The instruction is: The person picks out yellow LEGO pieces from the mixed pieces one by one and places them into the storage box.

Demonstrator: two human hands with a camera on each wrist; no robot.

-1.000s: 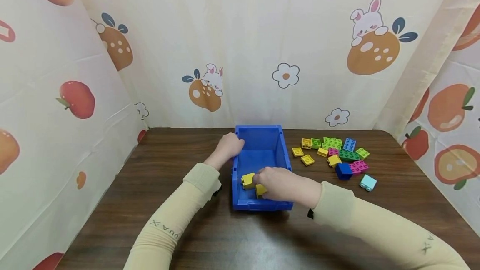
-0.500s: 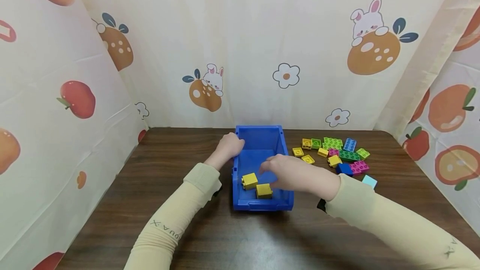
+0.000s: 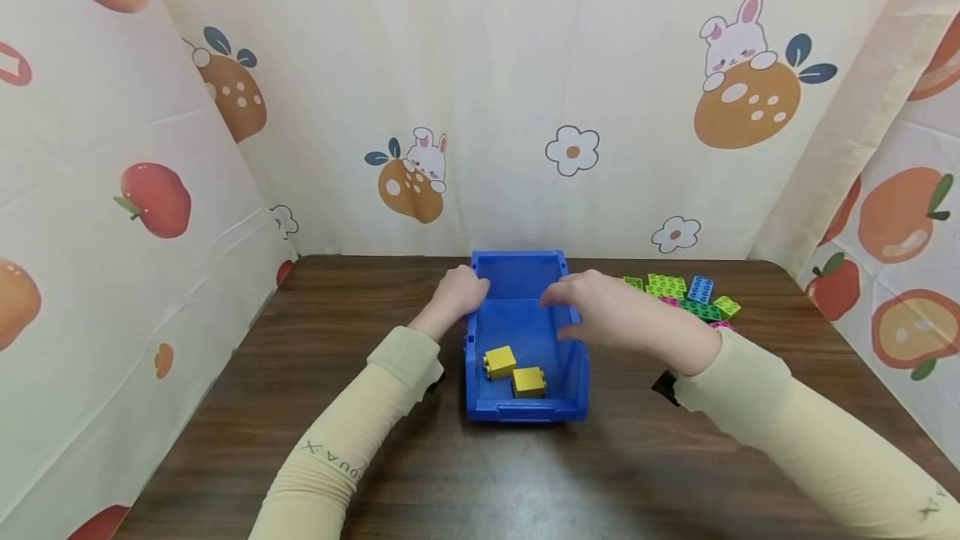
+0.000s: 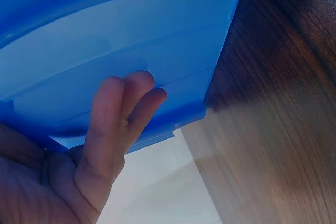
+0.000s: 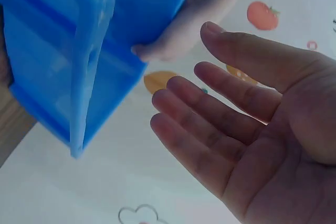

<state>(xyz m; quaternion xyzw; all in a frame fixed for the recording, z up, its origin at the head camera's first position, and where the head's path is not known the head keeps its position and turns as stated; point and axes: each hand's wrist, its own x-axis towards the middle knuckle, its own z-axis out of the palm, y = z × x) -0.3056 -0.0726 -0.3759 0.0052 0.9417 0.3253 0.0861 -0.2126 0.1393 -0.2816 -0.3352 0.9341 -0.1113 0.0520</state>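
Note:
A blue plastic bin [image 3: 517, 319] stands on the table with its low front toward me. Inside, near the front, lie two yellow toy bricks [image 3: 499, 362]. The left hand [image 3: 459, 290] grips the bin's left wall. Its fingers [image 4: 107, 114] lie against the outside in the left wrist view, while the thumb laps over the rim. Above the bin's right wall hovers the right hand [image 3: 611, 311]. Its fingers are spread and nothing is in them, as the palm of that hand [image 5: 252, 124] shows in the right wrist view.
Right of the bin, a group of toy bricks lies on the table: light green [image 3: 666, 286], blue [image 3: 701, 288], dark green [image 3: 701, 310] and others. The right arm hides part of this group. A printed curtain [image 3: 510, 107] hangs behind the wooden table [image 3: 360, 282].
The right hand has let go of a yellow brick in the bin, then risen and moved right and back over the bin's right wall. The left hand and the bin have stayed in place.

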